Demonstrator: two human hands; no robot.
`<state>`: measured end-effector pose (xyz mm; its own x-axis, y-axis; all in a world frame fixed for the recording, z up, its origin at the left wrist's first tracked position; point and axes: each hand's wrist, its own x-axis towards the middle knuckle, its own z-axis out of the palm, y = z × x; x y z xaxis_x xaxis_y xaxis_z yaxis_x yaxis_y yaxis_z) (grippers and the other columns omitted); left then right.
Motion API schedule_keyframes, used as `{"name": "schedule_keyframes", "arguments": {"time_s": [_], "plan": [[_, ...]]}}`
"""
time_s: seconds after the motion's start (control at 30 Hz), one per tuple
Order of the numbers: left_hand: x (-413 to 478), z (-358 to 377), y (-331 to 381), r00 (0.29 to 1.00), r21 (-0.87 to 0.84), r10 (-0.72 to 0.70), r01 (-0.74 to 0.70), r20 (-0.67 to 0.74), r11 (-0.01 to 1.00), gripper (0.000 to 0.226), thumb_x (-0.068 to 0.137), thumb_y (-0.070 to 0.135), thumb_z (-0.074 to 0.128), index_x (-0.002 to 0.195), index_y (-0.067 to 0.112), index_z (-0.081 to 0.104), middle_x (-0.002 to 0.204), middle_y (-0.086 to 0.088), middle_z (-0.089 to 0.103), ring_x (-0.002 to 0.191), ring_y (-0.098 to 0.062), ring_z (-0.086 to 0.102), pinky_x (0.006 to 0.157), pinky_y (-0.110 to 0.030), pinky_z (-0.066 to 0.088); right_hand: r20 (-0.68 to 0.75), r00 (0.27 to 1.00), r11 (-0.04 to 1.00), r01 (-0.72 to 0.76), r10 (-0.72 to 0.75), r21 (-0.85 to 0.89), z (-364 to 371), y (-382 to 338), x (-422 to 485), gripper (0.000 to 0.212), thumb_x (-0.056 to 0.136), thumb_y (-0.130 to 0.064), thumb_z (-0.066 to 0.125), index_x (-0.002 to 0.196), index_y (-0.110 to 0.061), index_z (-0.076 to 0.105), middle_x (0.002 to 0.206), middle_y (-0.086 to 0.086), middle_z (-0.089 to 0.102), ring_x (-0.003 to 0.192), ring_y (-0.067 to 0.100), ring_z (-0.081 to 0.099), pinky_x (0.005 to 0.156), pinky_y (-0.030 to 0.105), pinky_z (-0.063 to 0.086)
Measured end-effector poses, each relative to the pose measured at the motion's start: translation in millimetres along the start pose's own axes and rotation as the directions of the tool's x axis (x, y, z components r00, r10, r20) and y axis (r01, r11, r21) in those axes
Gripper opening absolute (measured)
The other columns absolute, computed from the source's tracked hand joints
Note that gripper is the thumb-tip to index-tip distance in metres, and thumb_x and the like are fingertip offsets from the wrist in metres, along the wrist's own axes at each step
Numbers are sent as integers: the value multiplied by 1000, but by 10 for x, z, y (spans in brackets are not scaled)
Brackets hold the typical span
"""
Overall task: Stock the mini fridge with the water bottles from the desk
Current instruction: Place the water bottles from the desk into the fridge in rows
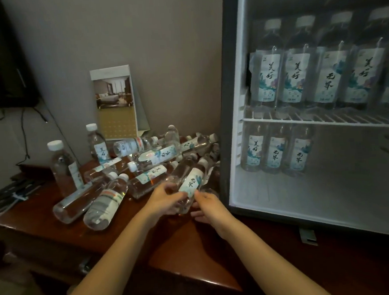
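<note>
Head view: the left hand [167, 201] and right hand [208, 207] are both gripping a clear plastic white-capped water bottle [191, 182], tilting at the near right of the bottle pile [143, 160] on the dark wooden desk [45, 229], just left of the open grey-framed mini fridge [229, 98].

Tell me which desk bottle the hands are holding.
The tilted bottle at the near right, beside the fridge: left hand and right hand both grip its base end; the others lie untouched.
</note>
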<state>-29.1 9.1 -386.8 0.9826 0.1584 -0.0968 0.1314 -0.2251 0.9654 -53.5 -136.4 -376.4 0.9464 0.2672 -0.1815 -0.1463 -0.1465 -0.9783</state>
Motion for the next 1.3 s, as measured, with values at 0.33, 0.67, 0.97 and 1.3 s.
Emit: {"name": "schedule_keyframes", "arguments": {"time_s": [0.33, 0.67, 0.97, 1.3], "plan": [[-370, -397, -311, 987, -108, 68, -52, 146, 993, 58, 74, 9, 76, 125, 18, 49, 101, -8, 71, 90, -19, 70, 82, -33, 57, 108, 989, 893, 47, -106, 447, 350, 239, 13, 51, 97, -11, 45, 143, -22, 28, 120, 6, 60, 100, 20, 64, 68, 27, 56], [-671, -291, -125, 942, -182, 262, -226, 209, 957, 89, 74, -1, 73, 143, 31, 27, 115, -2, 67, 100, -18, 67, 77, -29, 56, 142, 933, 930, 296, -331, 220, 110, 141, -152, 76, 85, -17, 65, 141, -47, 24, 120, 0, 61, 109, 20, 62, 82, 36, 56], [-933, 35, 86, 843, -184, 441, -402, 308, 897, 81, 79, 4, 70, 128, 53, 27, 126, 2, 61, 113, -15, 60, 83, -27, 53, 44, 907, 900, 407, -418, 158, -344, 126, -431, 73, 78, -8, 70, 139, -34, 38, 100, -2, 70, 101, 18, 66, 84, 41, 56], [-940, 857, 237, 775, -193, 526, -490, 350, 850, 88, 73, 11, 76, 134, 54, 29, 131, 5, 57, 119, -15, 56, 88, -29, 52, -106, 900, 893, 433, -422, 123, -1051, 176, -852, 67, 78, 3, 68, 135, -25, 46, 116, 10, 63, 98, 20, 67, 77, 30, 57]]}}
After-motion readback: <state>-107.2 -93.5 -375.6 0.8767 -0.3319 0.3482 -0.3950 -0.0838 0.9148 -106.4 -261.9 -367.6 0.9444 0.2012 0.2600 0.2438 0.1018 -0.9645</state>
